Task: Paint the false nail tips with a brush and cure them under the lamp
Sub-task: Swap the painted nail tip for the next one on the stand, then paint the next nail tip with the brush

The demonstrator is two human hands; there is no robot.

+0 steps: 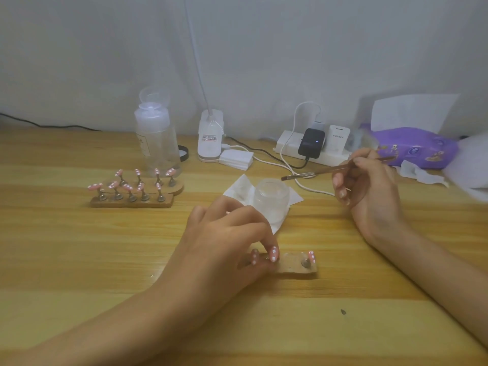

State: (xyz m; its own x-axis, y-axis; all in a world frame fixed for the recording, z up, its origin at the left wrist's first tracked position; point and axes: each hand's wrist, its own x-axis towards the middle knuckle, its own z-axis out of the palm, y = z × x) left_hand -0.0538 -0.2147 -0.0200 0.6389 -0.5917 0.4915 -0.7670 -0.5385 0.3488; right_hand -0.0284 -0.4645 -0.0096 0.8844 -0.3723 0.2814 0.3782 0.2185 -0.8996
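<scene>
Item 1. Left hand (224,233), lower centre of the frame: fingers curled, a pink dotted nail tip (274,253) pinched on the near wooden holder (293,268); a second tip (311,256) is seen at the holder's right end.

Item 2. Right hand (369,191), centre right: the brush (317,172) is gripped between thumb and fingers, bristles pointed left above the glass jar (272,198).

Item 3. The jar is set on a white wipe (237,188), centre.

Item 4. Two further holders (132,202) with pink tips (137,180), centre left.

Item 5. Along the wall: clear bottle (155,136), white lamp (210,136), power strip (285,146), purple tissue pack (417,146).

All is laid on a wooden table (79,260).
</scene>
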